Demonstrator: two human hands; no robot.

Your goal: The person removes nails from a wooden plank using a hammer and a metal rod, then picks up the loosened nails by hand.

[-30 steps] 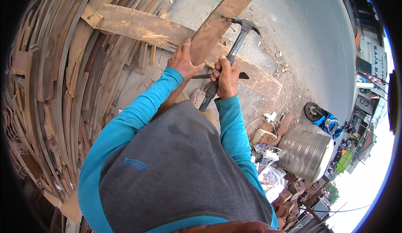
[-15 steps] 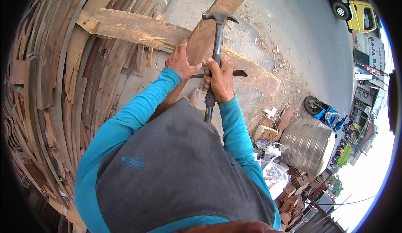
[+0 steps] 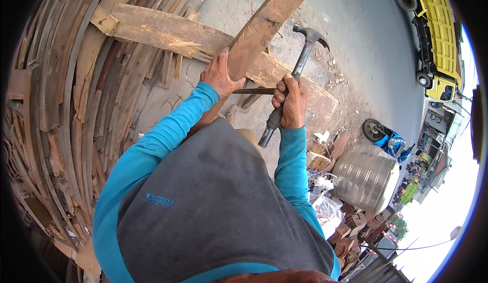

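My left hand point(image 3: 219, 78) is closed around a long brown wooden plank point(image 3: 262, 31), its thumb along the right edge. The plank slants away from me and lies across a second rough beam point(image 3: 152, 28) with a splintered edge. A bent nail point(image 3: 273, 21) sticks out of the plank's far part. My right hand point(image 3: 292, 100) grips a claw hammer point(image 3: 305, 54) by its dark wrapped handle, head up and to the right of the plank. A dark flat metal bar point(image 3: 254, 91) runs between my hands; its right end is hidden behind my right hand, and what holds it I cannot tell.
A large heap of old planks point(image 3: 76, 79) fills the left side. To the right are a ribbed metal drum point(image 3: 366, 181), stacked roof tiles point(image 3: 351, 232), plastic bags point(image 3: 325, 212) and a blue motorbike point(image 3: 391, 140). On the road beyond is a yellow truck point(image 3: 437, 23).
My right hand and the hammer have moved right, away from the plank, and the hammer has tilted. My left hand stays on the plank. The truck has come further into view.
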